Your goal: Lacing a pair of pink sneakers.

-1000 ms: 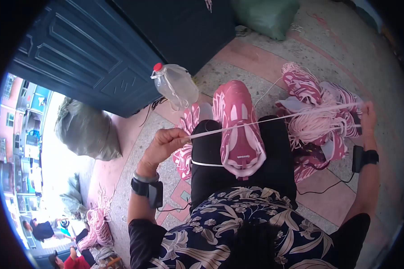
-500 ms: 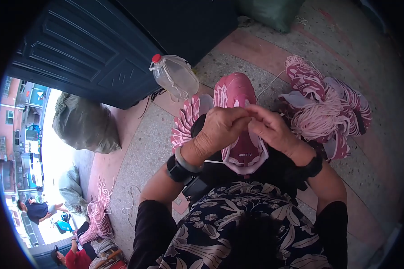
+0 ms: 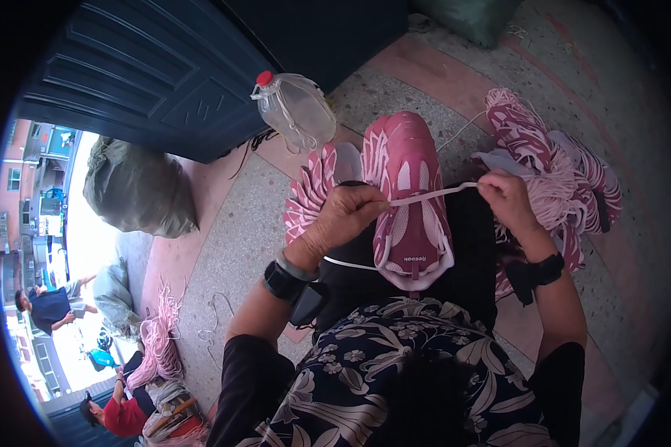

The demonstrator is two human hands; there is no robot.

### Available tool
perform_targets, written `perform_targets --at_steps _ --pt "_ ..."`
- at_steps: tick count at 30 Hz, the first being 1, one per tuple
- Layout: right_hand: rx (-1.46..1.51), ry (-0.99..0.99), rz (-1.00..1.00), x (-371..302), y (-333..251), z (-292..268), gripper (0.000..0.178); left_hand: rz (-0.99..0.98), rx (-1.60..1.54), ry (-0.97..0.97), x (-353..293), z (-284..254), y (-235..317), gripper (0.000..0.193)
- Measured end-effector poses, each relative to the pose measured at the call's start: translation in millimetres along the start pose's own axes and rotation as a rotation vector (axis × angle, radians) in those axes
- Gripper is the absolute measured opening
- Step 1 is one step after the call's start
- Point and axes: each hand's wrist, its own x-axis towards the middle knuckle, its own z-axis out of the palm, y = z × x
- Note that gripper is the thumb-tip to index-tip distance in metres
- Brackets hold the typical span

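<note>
At the far left, beyond the floor's edge, a street is seen with two people (image 3: 48, 305), and a bundle of pale pink cords (image 3: 159, 344) lies on the speckled stone floor (image 3: 235, 231). A grey-green stuffed sack (image 3: 138, 186) is set against the dark blue panelled door (image 3: 149, 74). A clear plastic jug with a red cap (image 3: 294, 110) lies tilted on the floor just beyond the knees. A pink and white shoe upper (image 3: 311, 190) is seen partly hidden behind the left hand (image 3: 350, 212), whose fingers are pressed together, pinching one end of a flat white lace (image 3: 432, 195). A black watch (image 3: 282, 281) is worn on the left wrist. A second pink mesh shoe upper with white trim (image 3: 410, 201) is rested on the dark-trousered lap, and the lace is stretched taut across it, between both hands. The other end of the lace is pinched in the closed fingers of the right hand (image 3: 505, 200), and a black band (image 3: 548, 270) is worn on that wrist. Just beyond and right of the right hand, a heap of pink and white shoe uppers and laces (image 3: 555, 175) is piled on the floor.
</note>
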Motion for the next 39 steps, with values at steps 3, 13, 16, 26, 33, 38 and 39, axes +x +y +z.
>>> perform_targets --at_steps 3,13,16,26,33,38,39 --pt "-0.099 0.096 -0.475 8.7 -35.7 22.6 0.02 0.159 0.12 0.032 11.6 16.8 11.5 0.01" --pt "0.523 -0.434 0.076 15.9 -76.2 40.3 0.014 0.371 0.709 0.155 20.1 33.9 18.3 0.008" --pt "0.506 -0.475 0.049 17.8 -71.6 44.6 0.012 0.336 0.81 0.171 19.0 32.9 13.9 0.01" --pt "-0.146 -0.093 -0.324 2.8 -62.6 59.3 0.006 0.0 0.002 0.375 10.6 42.9 -32.1 0.013" --pt "-0.144 -0.144 -0.296 4.5 -57.9 61.0 0.007 -0.084 -0.166 0.337 7.9 53.9 -52.1 0.026" --pt "-0.274 -0.325 -0.183 23.0 -61.7 57.8 0.007 -0.105 -0.242 0.249 14.8 48.2 -45.1 0.024" --pt "-0.263 -0.325 -0.195 24.4 -59.4 61.2 0.007 -0.117 -0.225 0.242 12.4 45.6 -40.7 0.025"
